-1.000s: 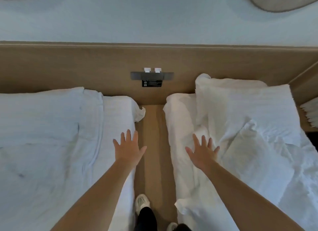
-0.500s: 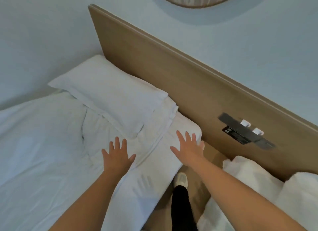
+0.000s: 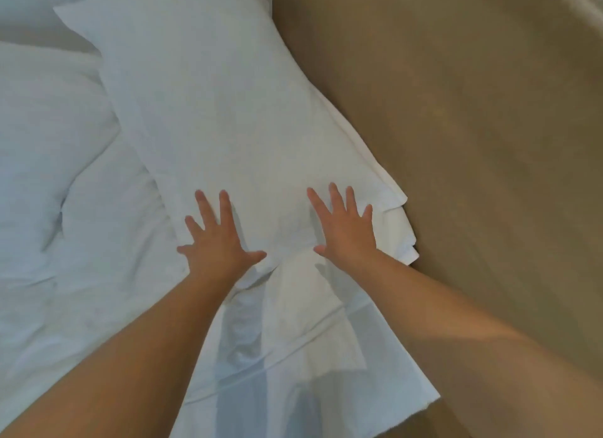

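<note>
Left of the pillow (image 3: pixel 208 104), one rumpled white duvet (image 3: pixel 49 150) lies bunched, touching the pillow's long side. On the pillow's near end rests the left hand (image 3: pixel 217 245), palm down, fingers (image 3: pixel 225 209) straight and spread, grasping nothing. One pillow is counted: white, plump, lying slantwise on the bed, its far long side running alongside the headboard. On the same near end of the pillow, the right hand (image 3: pixel 347 232) lies likewise flat and released, fingers splayed, nothing pinched. Below the pillow's near end one creased white sheet (image 3: pixel 293 346) runs toward the camera. Folded layers of linen show at the pillow's near right corner, just past the right hand. Right of the pillow stands one brown headboard (image 3: pixel 456 150), blurred.

Assessment: the pillow appears light, soft and yielding, not fragile. It would likely sag if lifted from a single point, and its smooth case may slide on the sheet. The soundest hold, in my judgement, is at the pillow's two near corners, one hand to each, rather than at its middle.

Count: two hands, one pillow, one duvet, one sheet, one headboard.
</note>
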Available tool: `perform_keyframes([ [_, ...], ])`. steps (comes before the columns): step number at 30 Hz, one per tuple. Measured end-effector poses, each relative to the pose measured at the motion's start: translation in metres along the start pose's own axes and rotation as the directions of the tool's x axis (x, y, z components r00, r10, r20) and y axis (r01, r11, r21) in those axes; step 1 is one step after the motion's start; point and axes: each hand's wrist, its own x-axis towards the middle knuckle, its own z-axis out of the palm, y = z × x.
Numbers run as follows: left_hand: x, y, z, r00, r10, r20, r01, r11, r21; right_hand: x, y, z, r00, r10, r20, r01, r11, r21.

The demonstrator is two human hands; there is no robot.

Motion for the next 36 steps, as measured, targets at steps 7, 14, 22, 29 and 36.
perform_keyframes([
  [7,0.079,-0.008,0.071,0.992,0.084,-0.089,-0.064,0.978,0.199,0.090,-0.047,0.063,0.986,-0.067,-0.155,0.049,0.992,-0.116],
  [14,0.038,-0.011,0.026,0.917,0.383,0.109,-0.397,0.901,0.176,0.074,-0.035,0.037,0.943,-0.276,-0.186,0.262,0.960,-0.098],
  [22,-0.096,-0.060,-0.074,0.796,0.477,0.373,-0.575,0.788,0.219,-0.090,-0.054,-0.018,0.940,-0.327,0.095,0.280,0.902,0.328],
  [29,-0.213,-0.128,-0.023,0.605,0.378,0.701,-0.595,0.800,0.082,-0.245,-0.111,0.047,0.864,-0.339,0.372,0.147,0.877,0.458],
  [36,-0.195,-0.147,0.010,0.906,0.059,0.420,-0.050,0.998,-0.032,-0.201,-0.069,0.072,0.950,0.078,0.301,-0.246,0.781,0.574],
])
